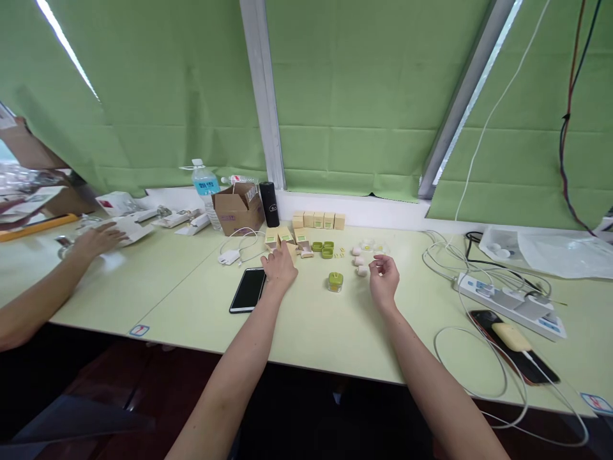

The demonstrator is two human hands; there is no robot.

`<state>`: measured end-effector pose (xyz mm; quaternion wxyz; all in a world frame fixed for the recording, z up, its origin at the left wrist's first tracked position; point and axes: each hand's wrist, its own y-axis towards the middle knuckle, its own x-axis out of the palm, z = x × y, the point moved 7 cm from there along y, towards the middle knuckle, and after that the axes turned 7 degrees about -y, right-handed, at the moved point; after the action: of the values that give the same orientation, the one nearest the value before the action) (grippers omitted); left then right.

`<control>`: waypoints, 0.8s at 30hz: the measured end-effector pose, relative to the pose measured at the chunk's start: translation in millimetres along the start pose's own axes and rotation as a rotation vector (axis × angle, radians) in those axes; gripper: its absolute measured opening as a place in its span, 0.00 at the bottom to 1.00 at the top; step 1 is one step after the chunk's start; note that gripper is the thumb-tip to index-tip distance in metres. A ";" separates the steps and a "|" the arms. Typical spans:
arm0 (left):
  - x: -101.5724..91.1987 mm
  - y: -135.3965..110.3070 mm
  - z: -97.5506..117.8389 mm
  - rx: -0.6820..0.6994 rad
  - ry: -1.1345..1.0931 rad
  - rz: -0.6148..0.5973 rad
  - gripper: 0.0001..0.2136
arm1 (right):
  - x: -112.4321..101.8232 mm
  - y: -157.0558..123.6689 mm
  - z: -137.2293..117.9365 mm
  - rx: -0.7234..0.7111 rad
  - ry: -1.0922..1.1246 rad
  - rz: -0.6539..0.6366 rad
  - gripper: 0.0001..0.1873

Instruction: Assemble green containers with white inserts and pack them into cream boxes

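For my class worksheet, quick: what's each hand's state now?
Left hand: over the tan boxes; grip cannot be told.
Right hand: half-curled beside pale cylinders; holding cannot be told.

My left forearm (242, 367) and right forearm (424, 367), both bare along their visible length, are smooth in outline and taper from a broader part near the elbow to a narrow wrist. My left hand (280, 269) and right hand (384, 281) are likewise bare, the fingers slender. Below the tabletop's (316, 338) front edge, between my forearms, the area is black; clothing and shadow cannot be distinguished.
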<state>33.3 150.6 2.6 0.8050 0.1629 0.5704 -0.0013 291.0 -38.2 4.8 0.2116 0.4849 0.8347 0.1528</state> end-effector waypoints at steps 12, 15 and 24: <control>-30.8 -49.7 68.3 0.431 -0.659 0.281 0.27 | 39.1 -38.1 -43.2 -0.448 -0.116 -0.402 0.22; -32.7 -54.1 70.5 0.441 -0.753 0.287 0.25 | 44.4 -46.2 -50.1 -0.503 -0.186 -0.443 0.24; -25.5 -76.7 91.6 0.564 -0.818 0.235 0.27 | 57.3 -59.3 -58.7 -0.470 -0.043 -0.607 0.25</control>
<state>94.1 49.2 33.1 0.8819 0.4231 0.1638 -0.1281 192.1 -19.7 16.5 0.3700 0.1571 0.8779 0.2603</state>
